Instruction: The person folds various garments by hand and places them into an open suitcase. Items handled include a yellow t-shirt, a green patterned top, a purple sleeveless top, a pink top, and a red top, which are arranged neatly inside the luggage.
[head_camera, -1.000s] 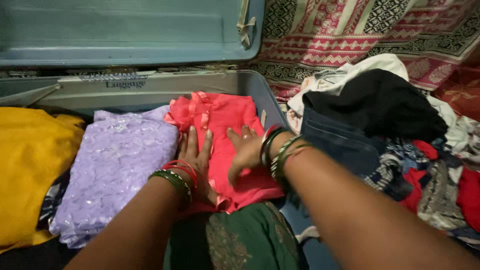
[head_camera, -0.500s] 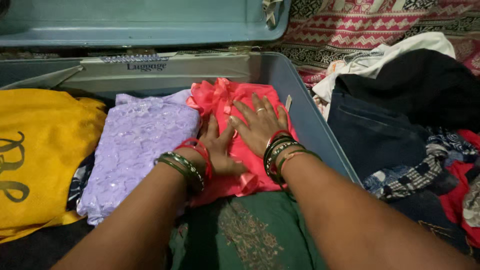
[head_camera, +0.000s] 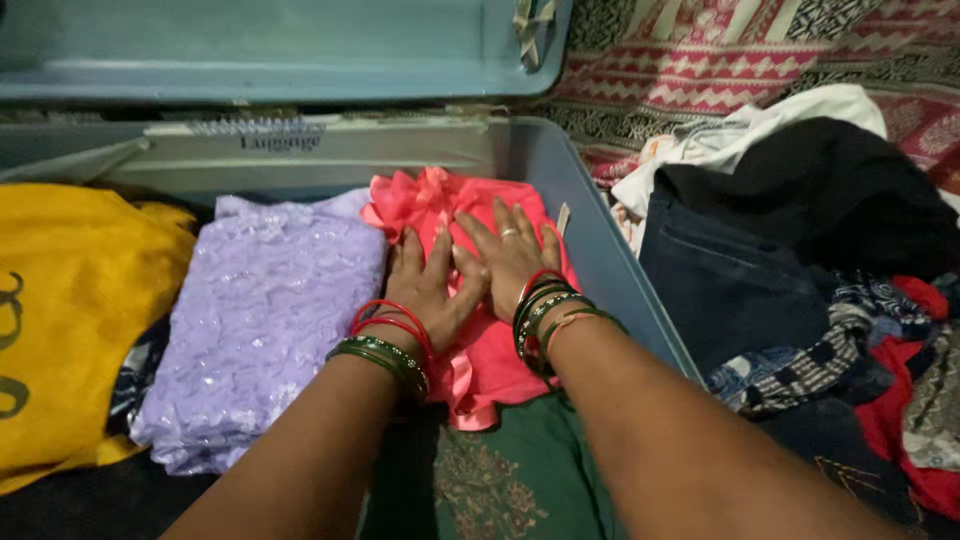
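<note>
Hands flat, open: left hand (head_camera: 432, 287) and right hand (head_camera: 512, 258) press pink garment (head_camera: 470, 215) in suitcase (head_camera: 610, 270), 3 o'clock of lilac one (head_camera: 260, 310). Soft, light, probably slippery; grip folded edges.

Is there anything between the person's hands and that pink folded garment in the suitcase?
Nothing visible. The left hand and right hand both lie flat, palms down, directly on the pink garment, which sits in the suitcase beside the lilac garment. Only bangles ring the wrists.

Bare forearms; both hands wear stacked red and green bangles (head_camera: 392, 340), one finger a ring (head_camera: 510, 233).
</note>
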